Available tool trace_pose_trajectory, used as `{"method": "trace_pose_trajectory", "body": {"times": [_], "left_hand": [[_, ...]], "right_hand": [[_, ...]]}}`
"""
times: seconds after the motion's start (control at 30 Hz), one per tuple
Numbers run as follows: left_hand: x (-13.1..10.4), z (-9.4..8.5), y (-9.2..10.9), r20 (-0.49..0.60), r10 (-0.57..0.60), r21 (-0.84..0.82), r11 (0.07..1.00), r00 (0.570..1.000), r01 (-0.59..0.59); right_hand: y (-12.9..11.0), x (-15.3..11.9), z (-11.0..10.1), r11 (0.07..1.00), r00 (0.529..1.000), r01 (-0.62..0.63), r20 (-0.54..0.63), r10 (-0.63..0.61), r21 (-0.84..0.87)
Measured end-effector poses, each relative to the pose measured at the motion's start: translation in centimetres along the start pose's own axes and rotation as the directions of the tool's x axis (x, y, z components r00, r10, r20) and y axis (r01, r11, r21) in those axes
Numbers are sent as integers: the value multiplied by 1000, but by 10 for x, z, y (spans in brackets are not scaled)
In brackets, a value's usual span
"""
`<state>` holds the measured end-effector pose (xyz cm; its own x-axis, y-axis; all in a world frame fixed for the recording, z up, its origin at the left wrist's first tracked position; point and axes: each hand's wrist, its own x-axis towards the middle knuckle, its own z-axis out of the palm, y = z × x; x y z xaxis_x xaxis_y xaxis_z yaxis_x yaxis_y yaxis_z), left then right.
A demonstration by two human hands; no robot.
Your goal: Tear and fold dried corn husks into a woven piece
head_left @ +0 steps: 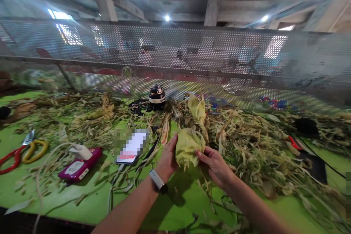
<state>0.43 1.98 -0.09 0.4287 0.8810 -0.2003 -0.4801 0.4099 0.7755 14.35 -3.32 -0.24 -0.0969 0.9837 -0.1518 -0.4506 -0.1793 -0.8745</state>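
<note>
A rounded, pale yellow-green piece of folded leaf, husk-like, is held between my two hands above the green table. My left hand is closed along its left side, with a watch on that wrist. My right hand pinches its lower right edge between thumb and fingers. Just above it a second pale leafy part, shaped like a flared cup, stands up. Whether the two parts are joined, I cannot tell.
Dried leaf scraps heap on both sides. A phone, a magenta power strip with a white plug, and scissors lie to the left. Behind stand a black-and-white container and a perforated metal screen. A dark, red-marked object lies right.
</note>
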Motion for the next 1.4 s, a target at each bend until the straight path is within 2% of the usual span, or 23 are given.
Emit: {"method": "trace_pose_trajectory", "body": {"times": [0.07,0.13,0.27,0.43,0.57,0.7,0.83,1.0,1.2,1.4], "left_hand": [[-2,0,1,70,-88,-79,993,994,93],[-4,-1,-1,118,-110,-127,984,987,125],[-3,-7,-7,99,-16,-53,998,995,21],[2,-11,-8,48,12,11,1000,999,-12],[0,-9,-6,113,10,87,996,994,-20],[-5,-8,-6,203,-26,159,987,979,-7],[-4,-11,-6,184,31,75,996,982,-45],[-2,-14,-2,194,45,108,992,980,-67],[-5,-11,1,176,-3,113,993,984,-17],[-6,-11,-2,180,-68,121,992,981,47]], "right_hand": [[-1,0,0,1000,1000,10,2,-10,15],[-1,1,-2,1000,999,24,-23,-23,17],[-4,3,-8,997,993,81,-81,-82,-12],[-9,4,-12,993,989,110,-89,-114,-43],[-14,2,-12,998,997,60,-38,-59,25],[-13,1,-13,1000,998,6,-66,-6,3],[-7,4,-16,997,996,72,-50,-74,-42],[-6,6,-19,995,997,71,0,-71,-68],[-11,2,-16,997,999,1,48,3,-81],[-7,-1,-13,999,999,-15,27,16,-49]]}}
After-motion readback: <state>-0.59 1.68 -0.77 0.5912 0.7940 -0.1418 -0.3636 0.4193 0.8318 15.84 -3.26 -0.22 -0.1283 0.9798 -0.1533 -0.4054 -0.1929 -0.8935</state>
